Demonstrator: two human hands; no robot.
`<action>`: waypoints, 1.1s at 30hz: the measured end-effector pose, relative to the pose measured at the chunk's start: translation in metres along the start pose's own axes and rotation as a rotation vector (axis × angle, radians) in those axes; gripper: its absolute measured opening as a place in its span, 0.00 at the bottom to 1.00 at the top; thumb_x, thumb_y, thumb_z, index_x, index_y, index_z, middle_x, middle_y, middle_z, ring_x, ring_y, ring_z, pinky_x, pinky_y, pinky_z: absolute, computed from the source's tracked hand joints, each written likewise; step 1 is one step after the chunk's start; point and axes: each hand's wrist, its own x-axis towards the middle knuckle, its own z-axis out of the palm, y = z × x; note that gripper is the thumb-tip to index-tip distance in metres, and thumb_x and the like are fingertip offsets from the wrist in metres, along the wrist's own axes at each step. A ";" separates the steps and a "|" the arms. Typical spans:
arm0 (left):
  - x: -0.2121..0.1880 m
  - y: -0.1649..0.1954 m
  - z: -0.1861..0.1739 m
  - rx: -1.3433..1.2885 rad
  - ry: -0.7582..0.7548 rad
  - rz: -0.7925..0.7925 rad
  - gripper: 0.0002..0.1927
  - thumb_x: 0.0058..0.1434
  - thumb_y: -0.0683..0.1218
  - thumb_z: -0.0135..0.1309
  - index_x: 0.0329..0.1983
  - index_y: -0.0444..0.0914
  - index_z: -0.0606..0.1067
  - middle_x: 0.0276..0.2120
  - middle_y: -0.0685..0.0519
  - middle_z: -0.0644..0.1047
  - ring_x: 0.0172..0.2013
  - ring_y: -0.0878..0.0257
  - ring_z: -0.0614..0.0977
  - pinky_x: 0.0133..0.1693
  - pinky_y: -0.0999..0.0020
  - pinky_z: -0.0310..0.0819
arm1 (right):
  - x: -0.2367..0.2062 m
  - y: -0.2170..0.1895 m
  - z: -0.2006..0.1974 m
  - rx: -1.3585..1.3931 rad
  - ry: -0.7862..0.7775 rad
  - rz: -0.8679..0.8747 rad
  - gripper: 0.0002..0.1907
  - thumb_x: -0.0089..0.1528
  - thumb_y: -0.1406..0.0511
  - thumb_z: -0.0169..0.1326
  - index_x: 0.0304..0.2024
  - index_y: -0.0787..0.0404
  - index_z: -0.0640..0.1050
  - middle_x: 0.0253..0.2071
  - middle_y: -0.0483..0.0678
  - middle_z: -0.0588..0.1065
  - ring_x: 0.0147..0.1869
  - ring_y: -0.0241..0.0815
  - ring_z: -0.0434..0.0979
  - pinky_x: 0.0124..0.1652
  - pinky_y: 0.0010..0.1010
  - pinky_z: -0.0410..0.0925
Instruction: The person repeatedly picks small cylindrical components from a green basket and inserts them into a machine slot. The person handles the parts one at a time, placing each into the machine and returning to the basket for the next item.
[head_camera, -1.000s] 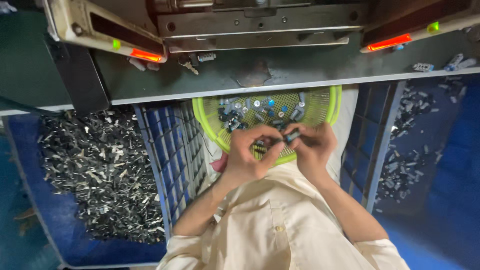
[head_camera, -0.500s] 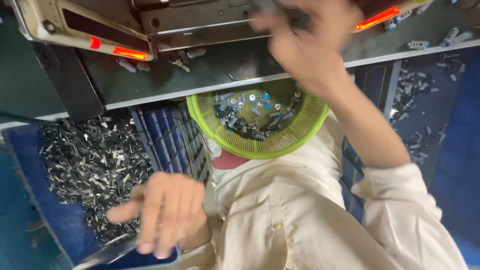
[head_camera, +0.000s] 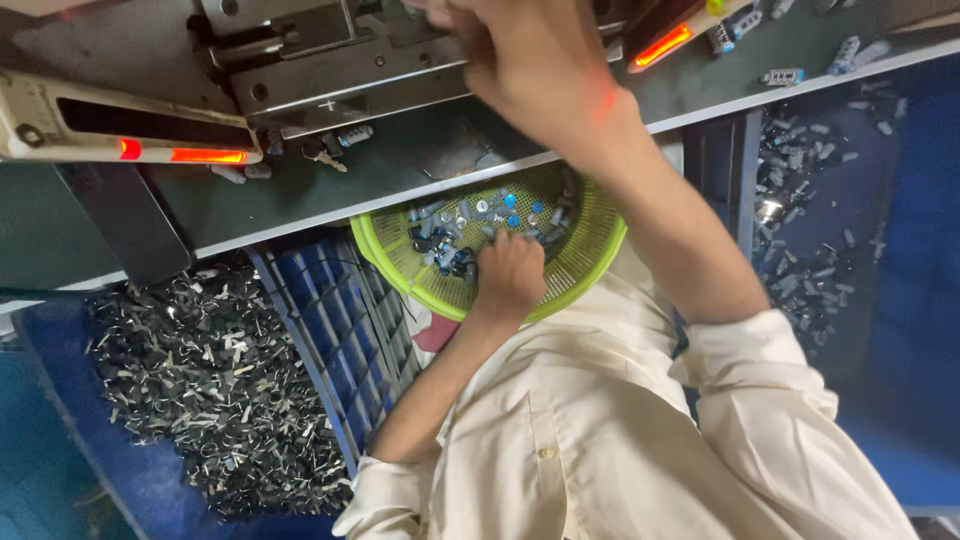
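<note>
Dark metal scraps (head_camera: 200, 390) fill the blue bin (head_camera: 60, 440) off to your left, and your left hand (head_camera: 508, 275) sits curled down in the green basket (head_camera: 395, 255) among the small parts (head_camera: 480, 215); whether it grips one, I can't tell. Your right hand (head_camera: 535, 60) is up over the counter (head_camera: 400, 165) at the grey machine (head_camera: 330, 70), fingers bunched, grip hidden.

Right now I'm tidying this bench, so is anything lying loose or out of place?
Yes. A few small parts lie scattered on the grey bench top, outside the green basket where the left hand rests among similar pieces. The right hand is up at the metal machine.
</note>
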 end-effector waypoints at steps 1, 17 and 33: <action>0.001 0.000 -0.001 0.002 -0.002 0.009 0.03 0.49 0.41 0.55 0.25 0.36 0.77 0.30 0.44 0.78 0.39 0.46 0.79 0.35 0.48 0.74 | -0.007 -0.008 -0.007 -0.080 0.039 -0.066 0.18 0.56 0.78 0.54 0.48 0.63 0.77 0.43 0.51 0.79 0.47 0.52 0.80 0.45 0.40 0.72; 0.000 -0.013 -0.014 -0.055 -0.138 -0.036 0.10 0.47 0.47 0.65 0.28 0.36 0.80 0.34 0.46 0.79 0.44 0.47 0.79 0.37 0.49 0.73 | -0.191 -0.021 0.008 -0.153 -0.339 0.366 0.09 0.56 0.68 0.63 0.39 0.62 0.80 0.34 0.49 0.78 0.41 0.51 0.78 0.44 0.42 0.69; -0.006 -0.023 -0.021 -0.082 -0.324 -0.046 0.13 0.45 0.47 0.63 0.31 0.35 0.79 0.36 0.44 0.80 0.45 0.47 0.80 0.42 0.50 0.75 | -0.218 -0.013 0.071 -0.358 -0.772 0.308 0.05 0.53 0.65 0.58 0.23 0.59 0.81 0.24 0.53 0.77 0.30 0.52 0.81 0.31 0.42 0.72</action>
